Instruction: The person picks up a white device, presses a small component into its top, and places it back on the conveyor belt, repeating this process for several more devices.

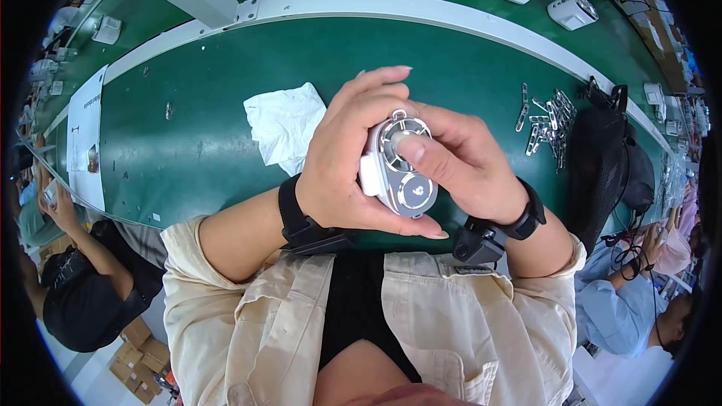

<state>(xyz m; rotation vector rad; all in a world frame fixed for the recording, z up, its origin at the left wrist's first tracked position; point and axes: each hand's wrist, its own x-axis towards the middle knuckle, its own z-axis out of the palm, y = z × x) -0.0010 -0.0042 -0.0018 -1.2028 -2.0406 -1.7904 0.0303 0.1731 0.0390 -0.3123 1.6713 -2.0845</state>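
**One fan, two hands**

Your left hand [338, 162] is wrapped around one small white-and-silver fan [397, 167] at frame centre; your right hand [466, 162] closes on it, thumb pressing its face. One crumpled cloth [284, 124] lies left on the green surface [188, 128]; metal clips [547, 124] are heaped right.

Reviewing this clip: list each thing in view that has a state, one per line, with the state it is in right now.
left hand: closed around the small grey device.
right hand: thumb pressed on the device's upper round part.
small grey device: held up off the green belt, face toward the camera.
white cloth: crumpled, lying on the belt.
metal clips: loose in a pile.
green belt: motion cannot be told.
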